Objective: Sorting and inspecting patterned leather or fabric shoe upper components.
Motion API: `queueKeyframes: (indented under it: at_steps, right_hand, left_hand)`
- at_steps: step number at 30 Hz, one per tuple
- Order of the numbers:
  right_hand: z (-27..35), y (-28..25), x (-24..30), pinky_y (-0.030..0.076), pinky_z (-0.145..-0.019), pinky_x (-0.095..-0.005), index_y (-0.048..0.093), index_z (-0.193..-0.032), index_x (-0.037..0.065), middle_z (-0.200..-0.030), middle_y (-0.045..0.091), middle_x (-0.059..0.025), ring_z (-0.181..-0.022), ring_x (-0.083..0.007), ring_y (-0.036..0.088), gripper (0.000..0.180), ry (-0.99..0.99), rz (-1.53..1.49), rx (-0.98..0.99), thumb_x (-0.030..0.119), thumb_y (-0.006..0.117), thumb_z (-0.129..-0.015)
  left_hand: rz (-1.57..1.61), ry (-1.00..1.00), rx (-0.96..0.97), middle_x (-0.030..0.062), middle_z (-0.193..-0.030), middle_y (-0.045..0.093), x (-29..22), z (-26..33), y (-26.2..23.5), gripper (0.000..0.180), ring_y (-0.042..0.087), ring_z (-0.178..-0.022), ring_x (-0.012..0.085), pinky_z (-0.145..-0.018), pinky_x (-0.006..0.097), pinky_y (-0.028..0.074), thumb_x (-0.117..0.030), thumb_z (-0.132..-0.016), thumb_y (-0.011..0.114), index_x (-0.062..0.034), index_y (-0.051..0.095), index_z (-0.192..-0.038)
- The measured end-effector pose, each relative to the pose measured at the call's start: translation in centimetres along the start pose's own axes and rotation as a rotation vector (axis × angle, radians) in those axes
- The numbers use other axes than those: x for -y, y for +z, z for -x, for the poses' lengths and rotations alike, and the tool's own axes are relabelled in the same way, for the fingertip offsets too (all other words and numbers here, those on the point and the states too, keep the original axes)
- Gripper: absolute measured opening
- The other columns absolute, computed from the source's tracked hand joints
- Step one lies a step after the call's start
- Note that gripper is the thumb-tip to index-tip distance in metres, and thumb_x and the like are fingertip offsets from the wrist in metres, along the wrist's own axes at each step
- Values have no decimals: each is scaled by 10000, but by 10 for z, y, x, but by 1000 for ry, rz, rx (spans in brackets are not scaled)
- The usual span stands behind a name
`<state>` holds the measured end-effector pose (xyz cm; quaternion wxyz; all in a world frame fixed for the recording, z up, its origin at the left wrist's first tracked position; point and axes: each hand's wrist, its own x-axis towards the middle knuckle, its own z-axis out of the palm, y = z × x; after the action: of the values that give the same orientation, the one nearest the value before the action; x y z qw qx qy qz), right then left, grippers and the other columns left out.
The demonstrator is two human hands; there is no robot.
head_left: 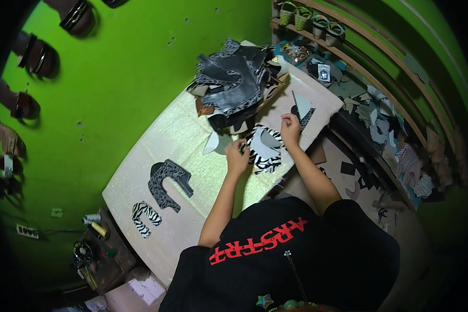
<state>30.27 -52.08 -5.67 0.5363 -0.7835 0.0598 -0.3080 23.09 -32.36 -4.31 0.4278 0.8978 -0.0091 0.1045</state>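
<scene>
My left hand [237, 157] is over the table with its fingers bent together, between a grey-green cut piece [223, 143] and a zebra-print piece [267, 165]. What its fingertips hold, if anything, is too small to tell. On the zebra print lie a pale, curved-edge piece [262, 147] and a grey half-round piece [270, 138]. Near the table's right edge my right hand [291, 129] has its fingers curled in a pinch; their contents cannot be made out. Beside it are a pale triangular piece [302, 103] and a black-and-grey patterned piece [307, 119].
A tall heap of cut material [234, 78] stands at the table's far side. Patterned grey [161, 182] and zebra-print [140, 216] curved pieces lie at left. Shoes [320, 26] fill a rack at right, above scraps [348, 88]. A sewing machine [83, 251] is at lower left.
</scene>
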Motion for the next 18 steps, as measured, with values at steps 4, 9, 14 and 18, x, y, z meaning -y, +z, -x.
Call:
queueKeyframes:
  at_steps: [4,9,14,18]
  right_hand:
    - [-44,-27,-58,445,-691,-335,550,-877,14,-876,531,-133,-769,-252,545,197,125,149,-36,-19,555,-682]
    - [-83,-41,-80,385,-897,-375,456,-1126,-12,-1097,439,-214,-1024,-353,451,526,223,578,68,135,684,-676]
    - [-103,-49,-70,415,-888,-380,386,-1208,2,-1148,395,-233,-1057,-373,450,682,435,628,278,163,740,-647]
    - [-99,-50,-58,428,-865,-380,389,-1201,18,-1102,453,-201,-1040,-357,476,665,352,666,257,129,736,-644]
  left_hand:
    - [248,54,237,72,-809,588,-20,-12,38,194,542,-706,130,-659,258,439,-110,-775,601,-8,594,-939]
    - [309,-32,359,73,-847,603,-39,-28,67,194,563,-737,121,-676,236,448,-74,-793,578,14,582,-966]
    - [344,-28,397,76,-865,605,-56,-43,83,203,575,-764,125,-709,248,461,-74,-804,567,13,573,-988]
    - [351,-43,409,72,-872,601,-60,-54,96,200,571,-786,128,-725,248,455,-75,-806,568,12,569,-986]
